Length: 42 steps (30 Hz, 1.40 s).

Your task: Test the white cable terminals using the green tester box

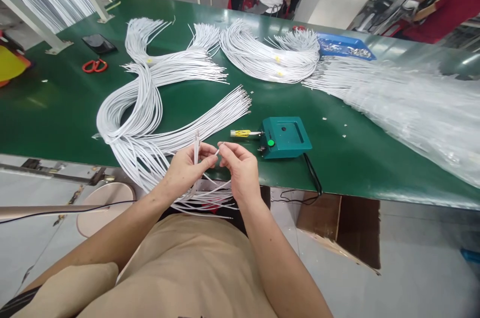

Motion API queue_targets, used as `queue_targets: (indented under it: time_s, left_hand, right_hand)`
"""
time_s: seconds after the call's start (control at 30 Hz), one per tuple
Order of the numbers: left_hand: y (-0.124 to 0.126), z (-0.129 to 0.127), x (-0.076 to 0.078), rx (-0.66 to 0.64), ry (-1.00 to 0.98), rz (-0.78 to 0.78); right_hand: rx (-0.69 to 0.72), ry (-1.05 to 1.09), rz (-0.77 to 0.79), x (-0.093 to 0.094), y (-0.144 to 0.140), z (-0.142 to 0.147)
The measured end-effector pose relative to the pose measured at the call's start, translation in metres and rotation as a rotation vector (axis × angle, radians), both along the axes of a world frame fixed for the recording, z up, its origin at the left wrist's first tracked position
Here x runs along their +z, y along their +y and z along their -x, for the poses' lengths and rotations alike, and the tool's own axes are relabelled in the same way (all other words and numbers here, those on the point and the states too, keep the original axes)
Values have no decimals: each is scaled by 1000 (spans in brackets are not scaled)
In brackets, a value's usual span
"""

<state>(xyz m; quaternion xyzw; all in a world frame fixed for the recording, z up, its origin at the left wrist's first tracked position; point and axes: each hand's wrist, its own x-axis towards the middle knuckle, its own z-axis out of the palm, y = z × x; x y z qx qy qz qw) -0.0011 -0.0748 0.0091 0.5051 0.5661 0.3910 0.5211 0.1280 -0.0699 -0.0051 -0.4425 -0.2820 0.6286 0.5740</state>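
My left hand (191, 167) is closed around several white cables (197, 148), whose ends stick up between thumb and fingers. One white cable end points across toward my right hand (239, 165). With thumb and forefinger pinched, that hand grips the tip of this cable; any small part there is too fine to make out. A large bundle of white cables (129, 128) curves over the table on the left and hangs down past its front edge. Just beyond my right hand stands a small teal device (287, 138) with a green button and a yellow-marked rod.
More cable bundles (270, 58) lie along the back of the green table (52, 123). Plastic sheeting (420, 113) covers cables at right, near a blue tray (345, 45) of small parts. Red scissors (94, 66) lie left. A cardboard box (337, 223) stands below. Two people work beyond.
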Motion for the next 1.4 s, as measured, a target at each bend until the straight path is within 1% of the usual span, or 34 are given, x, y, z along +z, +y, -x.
queue_targets:
  time_s: [0.1,0.23,0.27,0.33,0.43,0.47,0.6,0.67,0.77,0.87,0.93,1.03,1.2,1.3,1.33,1.4]
  left_hand:
    - [0,0,0,-15,-3,-15]
    - [0,1,-1,-73,-40,-11]
    - [0,1,-1,-94,-48,-2]
    - [0,2,-2,-127,-50,13]
    - [0,1,-2,-142,-29,24]
    - [0,1,-2,-141,-23,26]
    - [0,1,-1,-171,-10,24]
    - [1,3,-3,-184,-20,24]
    - [1,6,-7,-180,-52,38]
    - [1,8,-10,-156,-80,50]
    - [0,8,-11,-132,-104,49]
    - [0,7,-11,-104,-124,52]
    - [-1,6,-11,-65,-134,46]
    - [-1,6,-9,-76,-213,20]
    - [-1,6,-7,-105,-256,34]
    - [1,8,-4,-177,-374,113]
  right_hand:
    - [55,103,36,-1,1,-1]
    - [223,406,137,-3,4,-2]
    - [257,451,158,-3,4,-3]
    - [257,440,170,-2,5,-4]
    - [184,307,133,1,6,-7]
    - [183,275,116,3,7,-9]
    - [260,189,68,4,11,-11]
    - [275,194,79,3,12,-10]
    - [277,269,111,-1,11,-10]
    - [271,323,115,-4,9,-10]
    - [260,318,105,-5,7,-10]
    - [195,185,59,-4,4,-9]
    - [54,-240,-78,1,-1,-6]
    - [-2,-480,-236,0,-4,-5]
    - [-13,-580,-309,-1,-5,-5]
    - [-33,-811,-467,-4,-6,-6]
